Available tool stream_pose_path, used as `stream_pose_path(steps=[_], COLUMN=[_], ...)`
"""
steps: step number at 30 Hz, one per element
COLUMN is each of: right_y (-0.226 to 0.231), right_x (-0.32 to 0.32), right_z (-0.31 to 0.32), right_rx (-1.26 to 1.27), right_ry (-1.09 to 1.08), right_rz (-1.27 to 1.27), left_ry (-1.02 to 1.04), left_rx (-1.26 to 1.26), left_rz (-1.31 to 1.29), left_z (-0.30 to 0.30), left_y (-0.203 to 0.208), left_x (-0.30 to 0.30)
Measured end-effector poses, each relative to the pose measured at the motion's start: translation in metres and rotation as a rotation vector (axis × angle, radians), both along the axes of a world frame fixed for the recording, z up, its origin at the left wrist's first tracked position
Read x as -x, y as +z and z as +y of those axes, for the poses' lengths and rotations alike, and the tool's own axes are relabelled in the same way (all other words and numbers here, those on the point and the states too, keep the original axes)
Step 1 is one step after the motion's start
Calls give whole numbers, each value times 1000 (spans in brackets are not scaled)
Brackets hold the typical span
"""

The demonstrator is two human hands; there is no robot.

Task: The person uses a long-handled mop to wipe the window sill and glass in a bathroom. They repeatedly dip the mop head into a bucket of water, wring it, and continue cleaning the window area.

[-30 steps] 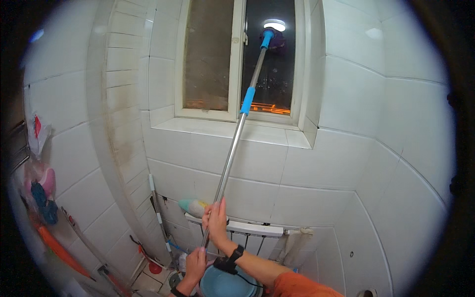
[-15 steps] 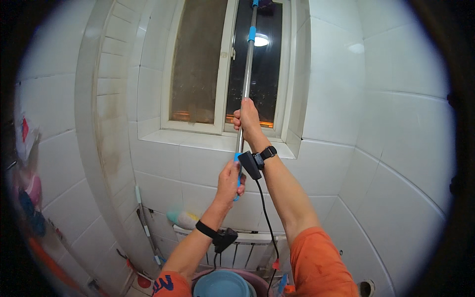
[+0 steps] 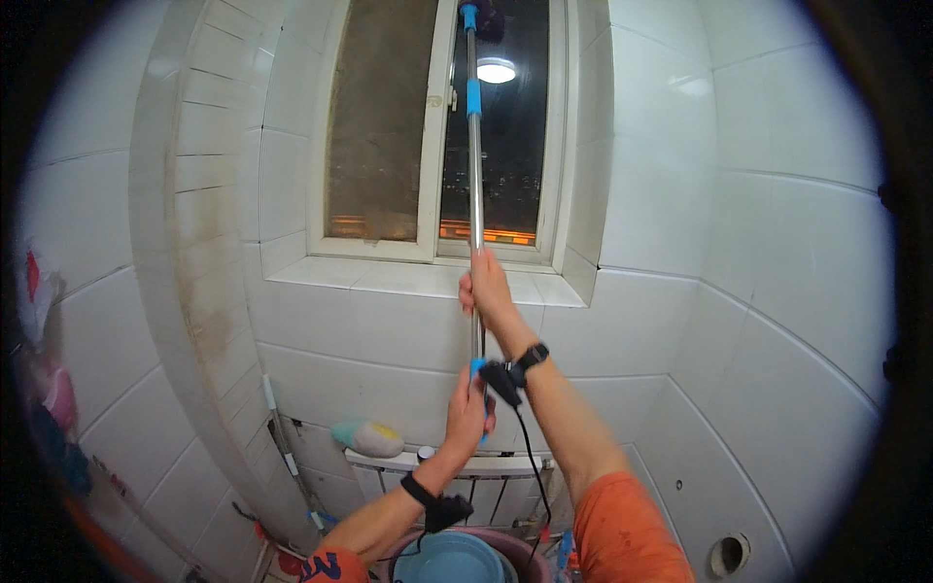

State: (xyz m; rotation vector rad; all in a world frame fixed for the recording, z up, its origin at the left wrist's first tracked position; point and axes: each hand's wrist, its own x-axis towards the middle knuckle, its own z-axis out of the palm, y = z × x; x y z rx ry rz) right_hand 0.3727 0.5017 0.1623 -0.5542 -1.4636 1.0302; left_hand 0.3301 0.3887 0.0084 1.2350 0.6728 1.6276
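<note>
Both my hands grip a long metal pole (image 3: 475, 185) with blue fittings that stands nearly upright in front of a window (image 3: 447, 126). My right hand (image 3: 486, 291) holds it at sill height. My left hand (image 3: 468, 413) holds the blue end lower down. The pole's dark cleaning head (image 3: 484, 17) rests against the top of the right window pane. Black bands with a cable sit on both my wrists.
White tiled walls surround the window and its sill (image 3: 428, 282). Below me are a blue basin (image 3: 452, 559), a white radiator (image 3: 457, 481) with a pale sponge-like thing (image 3: 367, 439) on it, and a round wall opening (image 3: 729, 556) at lower right.
My hands and the pole have risen and the pole now stands more upright. The cleaning head went from the right pane's upper part to its very top.
</note>
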Motion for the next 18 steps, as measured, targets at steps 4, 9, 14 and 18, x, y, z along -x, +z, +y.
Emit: stream_pose_path(steps=[4, 9, 14, 18], right_y=[72, 81, 70, 62], right_x=[-11, -30, -52, -68], right_z=[22, 28, 35, 38], right_rx=[-133, -230, -264, -118], right_ry=[-68, -283, -113, -196], right_rz=[-36, -192, -42, -2], left_ry=[-74, -75, -116, 31], left_rx=[-133, -76, -175, -120], left_rz=[-96, -35, -14, 251], left_z=[32, 37, 44, 56], left_y=[64, 76, 64, 57], left_x=[-11, -31, -44, -45])
